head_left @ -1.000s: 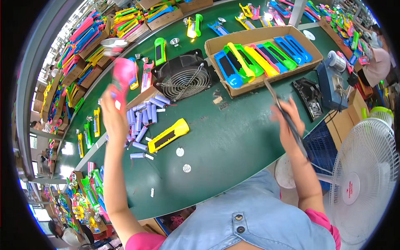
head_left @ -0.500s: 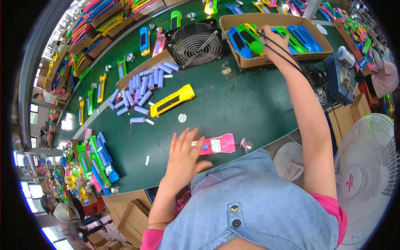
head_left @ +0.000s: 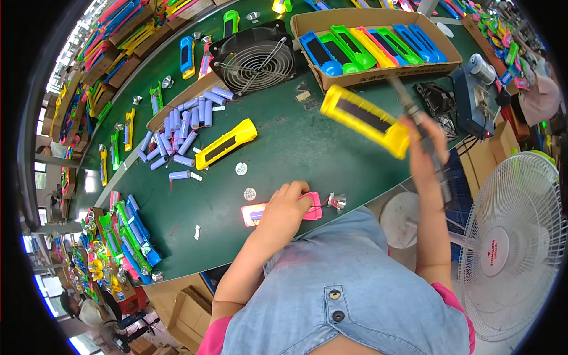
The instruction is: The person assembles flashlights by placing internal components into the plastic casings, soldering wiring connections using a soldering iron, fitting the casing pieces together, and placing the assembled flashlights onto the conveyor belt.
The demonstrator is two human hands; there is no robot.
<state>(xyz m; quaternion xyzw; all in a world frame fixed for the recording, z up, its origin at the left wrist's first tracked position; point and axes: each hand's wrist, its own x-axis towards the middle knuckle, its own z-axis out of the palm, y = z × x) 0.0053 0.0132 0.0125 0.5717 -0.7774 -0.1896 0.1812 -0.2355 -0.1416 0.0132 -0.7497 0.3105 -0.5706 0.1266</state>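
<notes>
My right hand (head_left: 427,155), blurred by motion, is closed round a yellow flashlight casing (head_left: 361,121) with a dark panel. The same hand also holds a soldering iron (head_left: 421,127), its tip angled toward the box. At the table's near edge, my left hand (head_left: 287,210) curls its fingers over a pink flashlight casing (head_left: 313,207) lying flat. A lilac battery cell (head_left: 256,216) shows inside that casing, and thin wires run from it to a small silver reflector (head_left: 337,202). Another yellow casing (head_left: 227,144) lies farther off, near two round white boards (head_left: 241,169).
A cardboard box (head_left: 378,83) of coloured casings stands at the back right, beside a black fan (head_left: 254,62). Lilac cells (head_left: 177,130) lie heaped left of centre. Stacked casings (head_left: 133,236) lie at the left edge. A solder station (head_left: 475,94) and white fan (head_left: 497,254) stand right.
My right hand has come out of the box toward me, bringing the yellow casing and soldering iron. My left hand has moved right and closed onto the pink casing. The view has shifted slightly.
</notes>
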